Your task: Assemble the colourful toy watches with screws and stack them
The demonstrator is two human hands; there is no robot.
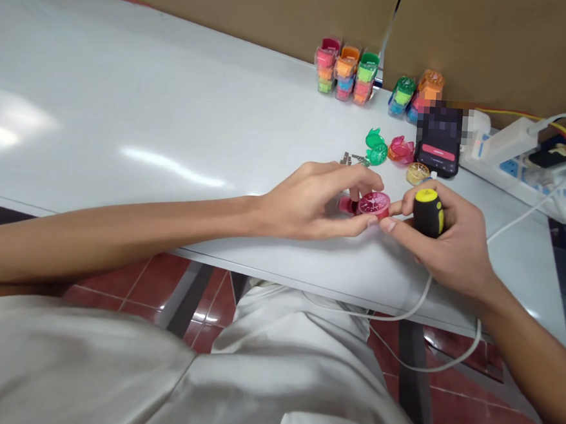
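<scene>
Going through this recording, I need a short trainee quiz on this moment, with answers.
1. Which hand holds the black handle with a yellow cap?
2. True or false: the phone lies on the white table.
3. What colour is the round translucent piece gripped by the left hand?

Key:
1. The right hand
2. True
3. Magenta

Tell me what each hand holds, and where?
Left hand pinches a round pink case by its edge; right hand grips a black-and-yellow handle around its middle.
</scene>
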